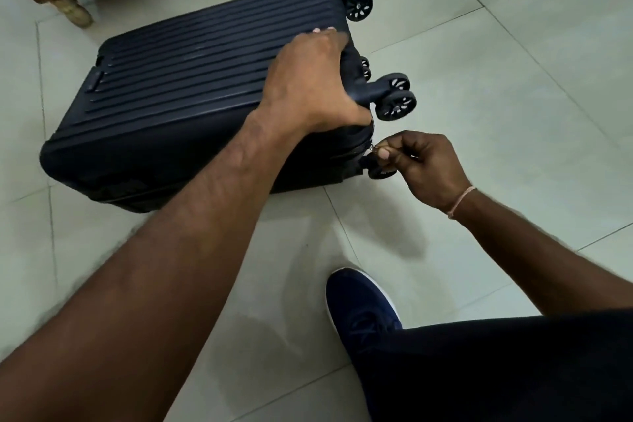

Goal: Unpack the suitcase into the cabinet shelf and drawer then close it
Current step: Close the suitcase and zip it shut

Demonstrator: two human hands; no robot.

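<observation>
No text, label, brand, number or sign can be read anywhere in the view. A small raised plate is seen on the ribbed shell of the suitcase (191, 79), toward the end away from its wheels — it is dark and blurred, and no lettering can be made out on it.

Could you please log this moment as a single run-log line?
suitcase: flat on floor, lid down | left hand: pressing lid near wheels | right hand: grip pinching zipper pull at wheel-end corner
</observation>
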